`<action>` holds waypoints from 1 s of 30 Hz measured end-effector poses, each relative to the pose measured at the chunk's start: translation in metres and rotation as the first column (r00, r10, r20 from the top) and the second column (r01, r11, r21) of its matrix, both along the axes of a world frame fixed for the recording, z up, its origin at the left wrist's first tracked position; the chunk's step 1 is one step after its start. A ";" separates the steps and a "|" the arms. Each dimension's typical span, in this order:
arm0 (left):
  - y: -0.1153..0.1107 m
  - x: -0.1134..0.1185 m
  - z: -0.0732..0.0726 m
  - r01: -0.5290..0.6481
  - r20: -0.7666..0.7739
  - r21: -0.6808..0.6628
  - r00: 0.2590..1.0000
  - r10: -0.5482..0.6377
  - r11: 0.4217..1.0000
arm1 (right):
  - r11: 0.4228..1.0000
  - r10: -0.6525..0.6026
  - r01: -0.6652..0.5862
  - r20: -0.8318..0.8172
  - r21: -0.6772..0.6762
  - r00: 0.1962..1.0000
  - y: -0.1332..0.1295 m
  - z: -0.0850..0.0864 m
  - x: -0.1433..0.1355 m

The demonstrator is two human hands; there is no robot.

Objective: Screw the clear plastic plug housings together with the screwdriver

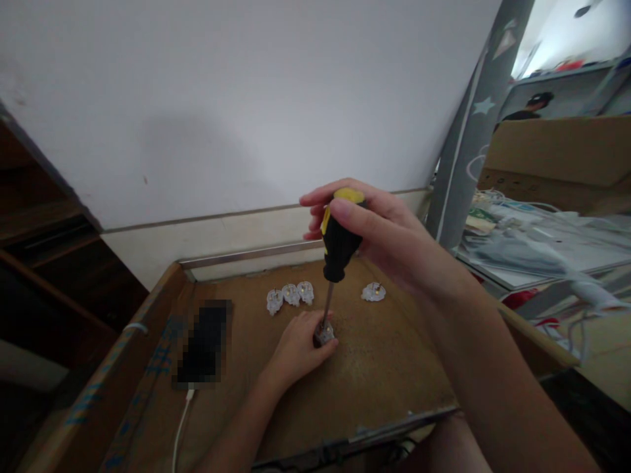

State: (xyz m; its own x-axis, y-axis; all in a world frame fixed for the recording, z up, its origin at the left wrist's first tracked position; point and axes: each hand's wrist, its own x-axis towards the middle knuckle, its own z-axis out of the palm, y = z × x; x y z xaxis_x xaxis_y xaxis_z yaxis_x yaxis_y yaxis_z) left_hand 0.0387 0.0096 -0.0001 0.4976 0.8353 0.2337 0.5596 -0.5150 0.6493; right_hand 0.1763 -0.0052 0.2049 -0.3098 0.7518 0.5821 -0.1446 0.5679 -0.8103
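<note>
My right hand (365, 223) is wrapped round the black and yellow handle of a screwdriver (338, 243), which stands nearly upright. Its metal shaft points down, and the tip meets a small clear plastic part (326, 333) on the brown board. My left hand (305, 341) lies on the board with thumb and fingers closed round that part. Behind my left hand, several similar clear pieces with metal pins (291, 293) sit in a row. Another such piece (373, 292) lies apart, to the right.
A dark phone (204, 345), blurred out, lies at the left with a white cable (182, 420). The brown tabletop (384, 368) has raised wooden edges. At right are a shelf of plastic items (532, 253), a cardboard box (557, 151) and a person (532, 107) farther back.
</note>
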 end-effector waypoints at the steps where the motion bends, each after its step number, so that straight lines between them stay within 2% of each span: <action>1: 0.000 0.000 0.000 0.001 -0.005 0.001 1.000 -0.001 1.000 | 0.998 -0.056 0.057 -0.026 0.028 0.998 0.000 0.000 0.000; 4: 0.001 0.000 0.000 -0.001 -0.011 0.000 1.000 0.001 1.000 | 0.982 -0.166 0.176 -0.134 0.063 0.977 0.002 -0.002 -0.003; 6: 0.001 0.000 0.000 -0.005 -0.007 0.002 1.000 0.005 1.000 | 0.991 -0.122 0.128 -0.119 0.046 0.985 0.003 -0.002 -0.004; 10: 0.001 0.000 0.001 -0.002 0.004 -0.002 1.000 0.002 1.000 | 0.999 0.049 -0.049 0.015 0.014 0.999 -0.002 0.000 -0.006; 12: 0.000 -0.001 0.001 0.003 0.007 -0.004 1.000 -0.003 1.000 | 0.999 0.027 -0.027 0.006 0.030 1.000 -0.003 -0.001 -0.008; 16: 0.000 0.000 0.001 0.002 0.011 0.003 1.000 -0.002 1.000 | 0.993 -0.102 0.110 -0.149 0.046 0.984 0.000 -0.004 -0.012; 18: 0.000 0.000 0.001 0.001 0.014 0.007 1.000 -0.001 1.000 | 0.995 -0.091 0.096 -0.140 0.031 0.986 0.002 -0.004 -0.011; 21: 0.000 0.002 0.002 0.004 0.008 0.010 1.000 -0.004 1.000 | 1.000 0.001 0.000 -0.040 0.021 0.999 0.000 -0.001 -0.008; 23: 0.000 0.002 0.002 0.006 0.001 0.012 1.000 -0.006 1.000 | 0.999 0.012 -0.013 0.021 0.038 1.000 -0.003 0.000 -0.008; 27: 0.000 0.002 0.002 0.012 0.000 0.009 1.000 -0.012 1.000 | 0.995 -0.082 0.086 -0.076 0.053 0.994 -0.006 -0.003 -0.012; 30: 0.000 0.002 0.002 0.013 0.009 0.003 1.000 -0.013 1.000 | 0.998 -0.054 0.057 -0.089 0.032 0.995 -0.003 -0.004 -0.011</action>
State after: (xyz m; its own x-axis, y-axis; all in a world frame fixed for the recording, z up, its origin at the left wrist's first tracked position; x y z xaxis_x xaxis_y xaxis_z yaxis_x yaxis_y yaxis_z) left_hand 0.0403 0.0094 0.0016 0.5064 0.8280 0.2406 0.5471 -0.5242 0.6526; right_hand 0.1649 -0.0086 0.2009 -0.2146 0.7453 0.6313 -0.1817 0.6046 -0.7755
